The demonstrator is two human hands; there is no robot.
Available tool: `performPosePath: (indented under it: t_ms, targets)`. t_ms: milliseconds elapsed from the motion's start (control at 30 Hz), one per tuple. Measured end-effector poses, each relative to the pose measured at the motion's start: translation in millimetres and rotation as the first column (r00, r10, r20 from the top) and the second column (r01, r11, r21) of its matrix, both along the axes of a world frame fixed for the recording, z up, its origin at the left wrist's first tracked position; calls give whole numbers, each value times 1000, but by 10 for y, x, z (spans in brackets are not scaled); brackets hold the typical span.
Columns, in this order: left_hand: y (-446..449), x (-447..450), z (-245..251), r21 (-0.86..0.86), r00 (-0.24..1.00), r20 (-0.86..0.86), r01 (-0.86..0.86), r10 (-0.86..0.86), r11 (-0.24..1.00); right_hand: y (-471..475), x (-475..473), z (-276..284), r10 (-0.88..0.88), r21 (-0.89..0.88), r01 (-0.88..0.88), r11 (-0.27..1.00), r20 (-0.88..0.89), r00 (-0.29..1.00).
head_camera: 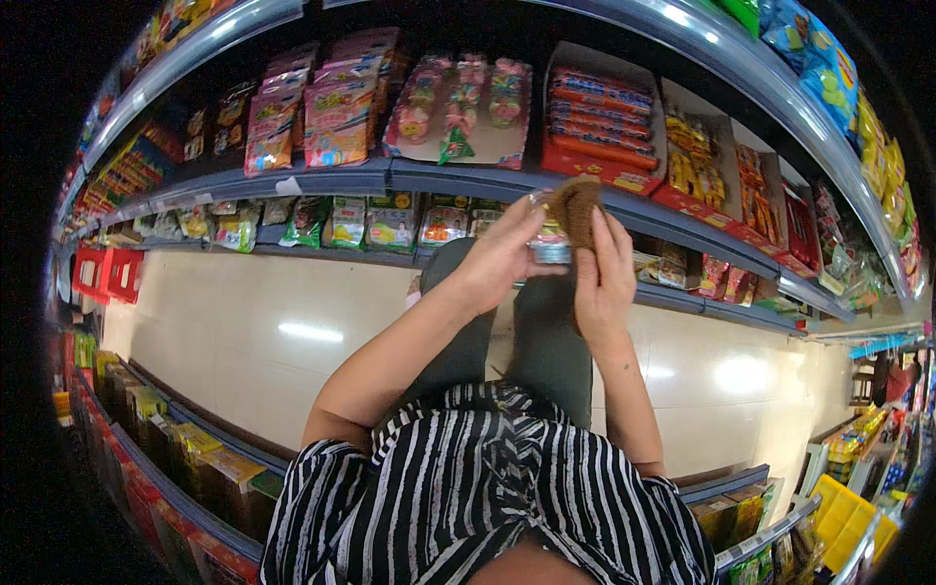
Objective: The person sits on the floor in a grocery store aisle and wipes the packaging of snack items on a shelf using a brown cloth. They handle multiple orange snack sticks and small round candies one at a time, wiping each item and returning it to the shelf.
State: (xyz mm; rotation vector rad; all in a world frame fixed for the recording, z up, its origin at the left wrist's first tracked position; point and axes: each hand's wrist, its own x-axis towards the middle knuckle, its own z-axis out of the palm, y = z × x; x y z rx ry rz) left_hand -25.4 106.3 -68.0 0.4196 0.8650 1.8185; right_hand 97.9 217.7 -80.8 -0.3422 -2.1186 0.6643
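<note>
In front of the lower shelves, my left hand [497, 259] grips a small clear container [552, 245] with yellow and light blue parts; motion blur hides its details. A brown cloth [578, 208] is held in my right hand [605, 274] against the container's right side. Both hands are close together over my knees. Just beyond them runs the edge of a grey metal shelf [468, 178], which bears an open carton of orange-red wrapped snack sticks [603, 121] and a tray of pink packaged sweets [461, 110].
Pink snack bags [340, 117] stand on the shelf at left, and cartons of yellow packets [695, 164] at right. A red plastic basket [121, 276] is on the tiled floor [241, 307] at far left. Behind me stand more shelves; a yellow bin [841, 515] is at lower right.
</note>
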Motion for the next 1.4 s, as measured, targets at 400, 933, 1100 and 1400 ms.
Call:
performPosePath:
  t_ms: [400, 933, 1100, 1400]
  targets:
    - [-142, -59, -47, 35, 997, -37, -72, 74, 997, 208, 130, 111, -41, -223, 47, 974, 30, 999]
    - [-144, 28, -115, 112, 993, 104, 35, -46, 993, 45, 35, 129, -1, -60, -1, 998, -40, 999]
    - [-136, -13, -170, 75, 999, -10, 49, -48, 996, 99, 62, 132, -74, -178, 50, 983, -130, 989]
    - [-110, -84, -167, 104, 994, 46, -105, 101, 989, -233, 143, 224, 7, 329, -34, 944, 84, 996]
